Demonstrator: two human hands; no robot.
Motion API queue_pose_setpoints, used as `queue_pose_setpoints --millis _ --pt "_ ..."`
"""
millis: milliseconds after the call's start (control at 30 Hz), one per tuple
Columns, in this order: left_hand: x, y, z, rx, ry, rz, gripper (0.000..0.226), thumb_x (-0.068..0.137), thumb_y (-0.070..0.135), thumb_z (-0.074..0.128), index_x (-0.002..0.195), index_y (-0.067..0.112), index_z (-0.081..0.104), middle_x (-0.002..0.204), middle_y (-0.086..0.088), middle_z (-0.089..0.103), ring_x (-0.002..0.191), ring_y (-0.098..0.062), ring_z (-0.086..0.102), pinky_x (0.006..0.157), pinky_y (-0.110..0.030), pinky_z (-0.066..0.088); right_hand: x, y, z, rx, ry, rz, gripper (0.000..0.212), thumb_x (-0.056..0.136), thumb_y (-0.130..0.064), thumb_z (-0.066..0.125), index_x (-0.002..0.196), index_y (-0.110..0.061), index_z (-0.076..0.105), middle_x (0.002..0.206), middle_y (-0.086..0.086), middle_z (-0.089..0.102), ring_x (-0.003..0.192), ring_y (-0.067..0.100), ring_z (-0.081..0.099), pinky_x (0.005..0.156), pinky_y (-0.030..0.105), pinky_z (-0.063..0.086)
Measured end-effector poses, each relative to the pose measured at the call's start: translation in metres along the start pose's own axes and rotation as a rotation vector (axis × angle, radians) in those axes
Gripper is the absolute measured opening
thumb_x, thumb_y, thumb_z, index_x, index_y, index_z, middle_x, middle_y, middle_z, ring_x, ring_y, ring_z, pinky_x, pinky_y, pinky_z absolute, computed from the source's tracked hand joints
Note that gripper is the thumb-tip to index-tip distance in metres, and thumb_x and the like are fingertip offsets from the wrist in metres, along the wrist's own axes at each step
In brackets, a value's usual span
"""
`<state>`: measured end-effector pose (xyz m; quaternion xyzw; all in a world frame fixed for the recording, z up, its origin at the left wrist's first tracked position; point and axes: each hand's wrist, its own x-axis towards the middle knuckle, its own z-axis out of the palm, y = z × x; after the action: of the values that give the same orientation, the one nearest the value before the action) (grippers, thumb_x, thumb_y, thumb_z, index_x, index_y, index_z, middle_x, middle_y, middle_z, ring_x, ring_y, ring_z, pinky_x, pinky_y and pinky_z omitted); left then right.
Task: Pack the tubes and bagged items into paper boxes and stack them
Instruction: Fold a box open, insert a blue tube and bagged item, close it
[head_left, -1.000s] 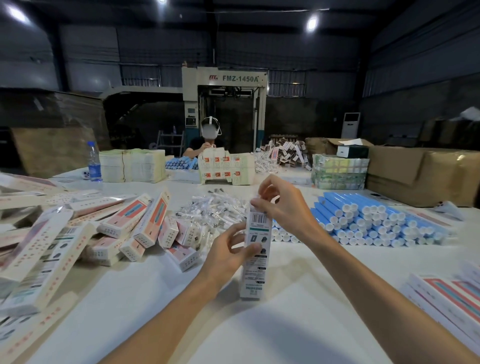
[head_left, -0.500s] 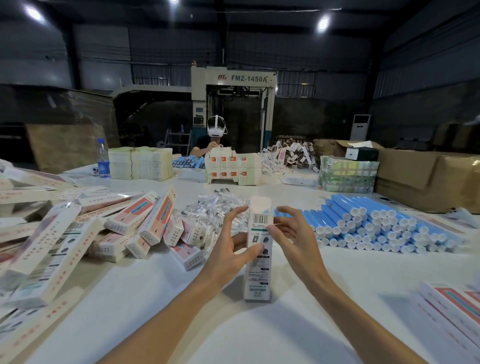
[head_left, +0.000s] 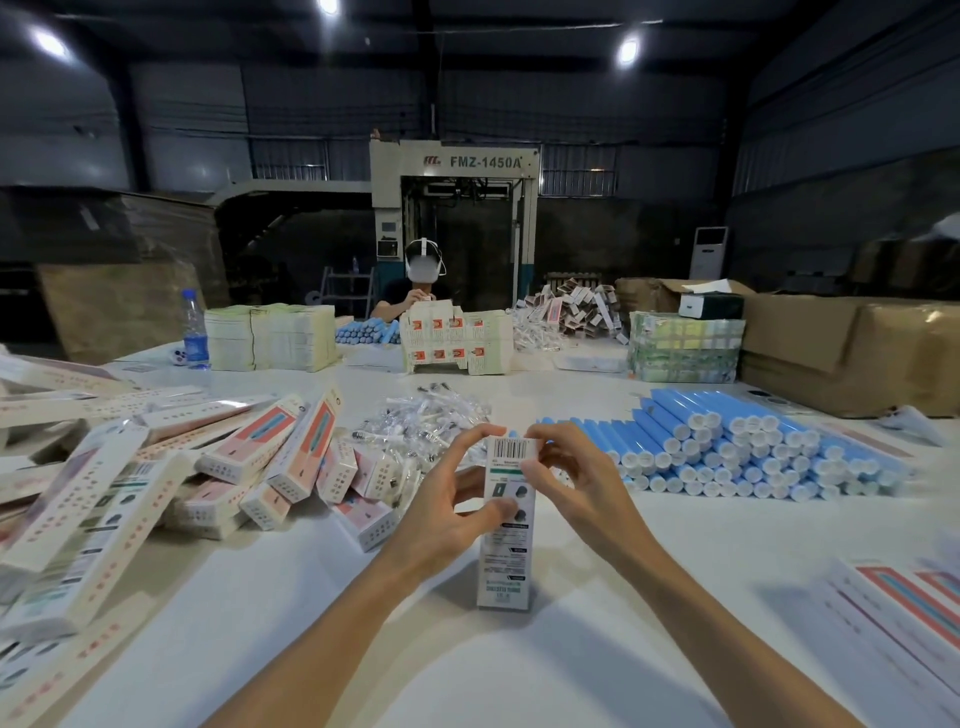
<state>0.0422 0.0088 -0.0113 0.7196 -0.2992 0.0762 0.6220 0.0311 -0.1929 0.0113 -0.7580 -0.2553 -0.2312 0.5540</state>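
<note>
With my left hand (head_left: 447, 519) and right hand (head_left: 576, 493) pinching one upright paper box (head_left: 506, 551), seemingly closing its top, I saw many blue tubes (head_left: 727, 447) and bagged items (head_left: 426, 421) left unpacked.

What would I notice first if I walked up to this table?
Probably the tall paper box standing upright in the middle of the white table, gripped near its top by the left hand and the right hand. Next come the big stack of blue tubes to its right and the jumbled heap of packed boxes to its left.
</note>
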Motion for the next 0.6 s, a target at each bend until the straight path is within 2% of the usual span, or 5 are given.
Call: queue_pose_setpoints --millis 133,267,333,500,600 --pt "0.000 0.000 -0.001 0.007 -0.001 -0.013 0.072 0.095 0.014 0.080 0.150 0.042 0.043 0.122 -0.002 0.079 0.117 -0.024 0.073 0.100 -0.042 0.059 -0.001 0.000 0.002 0.072 0.022 0.011 0.022 0.103 -0.026 0.068 0.124 -0.024 0.066 0.115 -0.006 0.070 0.107 0.019 0.071 0.089 0.028 0.058" --pt "-0.001 0.003 0.000 0.012 -0.025 -0.024 0.070 0.094 0.018 0.080 0.147 0.045 0.042 0.124 -0.001 0.078 0.119 -0.022 0.072 0.102 -0.044 0.057 0.013 -0.012 -0.003 0.251 0.138 0.212 0.033 0.106 -0.055 0.051 0.127 -0.035 0.065 0.108 -0.005 0.076 0.097 0.020 0.075 0.081 0.027 0.058" --pt "-0.001 0.004 0.001 0.016 -0.035 -0.030 0.070 0.094 0.017 0.079 0.146 0.047 0.043 0.124 0.000 0.078 0.119 -0.020 0.073 0.101 -0.041 0.057 0.028 -0.021 -0.006 0.266 0.109 0.321 0.044 0.106 -0.059 0.045 0.117 -0.027 0.074 0.102 -0.001 0.080 0.093 0.020 0.076 0.077 0.027 0.058" --pt "0.000 0.001 -0.002 0.022 -0.025 -0.032 0.075 0.093 0.020 0.081 0.149 0.048 0.040 0.122 0.001 0.079 0.119 -0.019 0.073 0.101 -0.045 0.057 0.045 -0.033 -0.006 0.301 -0.030 0.370 0.042 0.100 -0.050 0.063 0.085 -0.017 0.084 0.101 0.009 0.081 0.091 0.020 0.077 0.076 0.025 0.057" --pt "0.001 -0.002 -0.003 0.018 -0.020 -0.029 0.075 0.092 0.022 0.082 0.148 0.050 0.040 0.123 0.002 0.078 0.120 -0.018 0.072 0.101 -0.047 0.057 0.041 -0.033 -0.010 0.382 -0.089 0.315 0.032 0.099 -0.040 0.068 0.098 -0.013 0.085 0.105 0.014 0.080 0.097 0.023 0.076 0.080 0.023 0.057"
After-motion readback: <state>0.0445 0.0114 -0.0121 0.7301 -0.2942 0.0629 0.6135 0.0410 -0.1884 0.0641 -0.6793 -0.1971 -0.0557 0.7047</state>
